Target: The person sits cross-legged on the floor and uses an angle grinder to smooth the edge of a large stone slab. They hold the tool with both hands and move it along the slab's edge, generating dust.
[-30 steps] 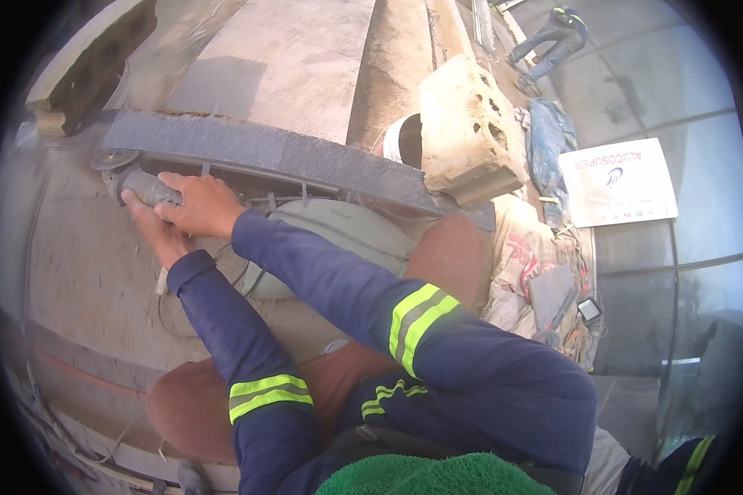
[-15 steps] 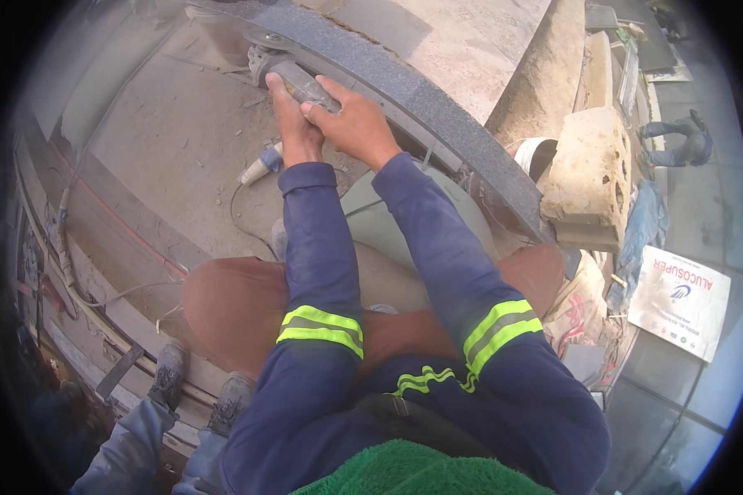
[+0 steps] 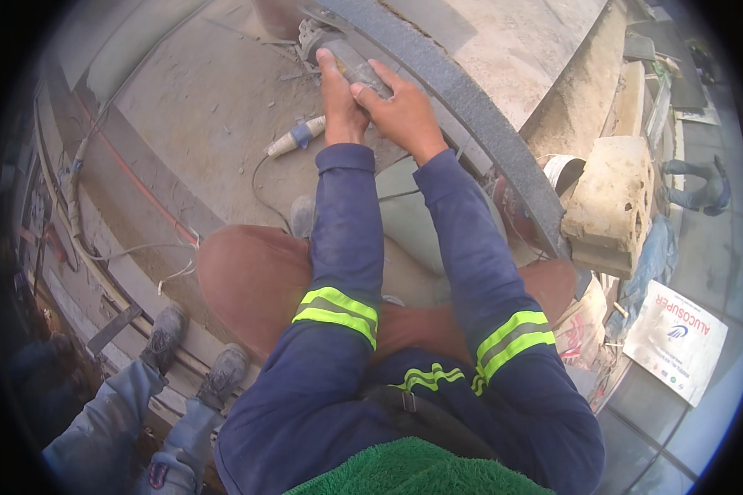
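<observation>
My left hand [image 3: 342,103] and my right hand [image 3: 404,111] are closed on a grey, dusty angle grinder [image 3: 344,56]. The left is along its lower left side, the right wraps its rear body. The grinder's head lies at the inner edge of a long dark grey stone strip [image 3: 491,124]; whether it touches is unclear, and its disc is hard to make out. A white and blue plug connector [image 3: 295,135] with a cord lies on the dusty ground just below the hands. A pale green rounded object [image 3: 398,177] lies partly under my right forearm.
A pale hollow block [image 3: 603,198] and bucket [image 3: 565,169] sit at right, near blue plastic [image 3: 648,264] and a white board [image 3: 675,345]. Cables and a red hose [image 3: 144,190] run along the left. A person's boots [image 3: 165,334] are at lower left; another person [image 3: 693,186] is far right.
My view has turned, so the scene and grinder shifted rightward in frame; both hands still grip the grinder. The other person's legs and boots came into view at lower left.
</observation>
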`<state>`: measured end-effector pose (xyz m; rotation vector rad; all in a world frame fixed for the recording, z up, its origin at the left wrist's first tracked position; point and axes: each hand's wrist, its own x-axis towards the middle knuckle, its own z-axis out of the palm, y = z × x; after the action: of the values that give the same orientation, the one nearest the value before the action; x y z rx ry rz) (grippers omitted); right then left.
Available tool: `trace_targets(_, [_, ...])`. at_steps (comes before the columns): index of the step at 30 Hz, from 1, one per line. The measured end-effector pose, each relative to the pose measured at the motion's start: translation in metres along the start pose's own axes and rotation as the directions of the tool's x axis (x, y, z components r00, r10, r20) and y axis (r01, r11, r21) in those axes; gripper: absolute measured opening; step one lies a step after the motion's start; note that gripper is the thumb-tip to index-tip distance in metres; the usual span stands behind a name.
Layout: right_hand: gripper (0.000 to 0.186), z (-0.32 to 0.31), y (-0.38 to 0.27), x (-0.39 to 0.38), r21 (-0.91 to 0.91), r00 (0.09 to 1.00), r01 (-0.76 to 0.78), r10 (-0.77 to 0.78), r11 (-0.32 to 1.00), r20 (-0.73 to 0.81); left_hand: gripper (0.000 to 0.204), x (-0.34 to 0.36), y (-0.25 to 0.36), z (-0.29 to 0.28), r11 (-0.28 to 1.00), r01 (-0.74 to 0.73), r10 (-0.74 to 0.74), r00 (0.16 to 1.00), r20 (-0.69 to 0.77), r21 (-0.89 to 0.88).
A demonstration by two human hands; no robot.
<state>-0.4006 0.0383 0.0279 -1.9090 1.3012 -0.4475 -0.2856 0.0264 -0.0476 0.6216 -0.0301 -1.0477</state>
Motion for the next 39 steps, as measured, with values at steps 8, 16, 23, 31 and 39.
trace_targets(8, [0.080, 0.001, 0.002, -0.001, -0.012, 0.999, 0.034, -0.034, 0.999, -0.022, 0.073, -0.004, 0.000, 0.003, 1.000, -0.016, 0.015, 1.000, 0.007, 0.015])
trace_targets(16, [0.082, 0.007, 0.006, 0.014, -0.041, 0.990, 0.123, -0.125, 0.992, -0.060, 0.074, 0.008, 0.005, 0.001, 1.000, 0.008, -0.008, 1.000, 0.005, 0.017])
trace_targets(23, [0.080, 0.009, 0.002, 0.022, 0.009, 0.997, 0.064, -0.063, 0.998, -0.036, 0.073, 0.017, 0.005, 0.002, 0.999, 0.022, -0.021, 1.000, -0.023, 0.039])
trace_targets(31, [0.080, -0.002, -0.007, 0.006, 0.039, 0.999, -0.037, 0.036, 0.999, 0.034, 0.073, 0.009, 0.000, 0.000, 1.000, 0.016, -0.016, 1.000, -0.022, 0.005])
trace_targets(39, [0.080, -0.003, 0.004, 0.003, 0.005, 0.997, 0.069, -0.069, 0.998, -0.026, 0.073, -0.006, 0.000, 0.009, 1.000, 0.019, -0.019, 0.999, -0.036, 0.007])
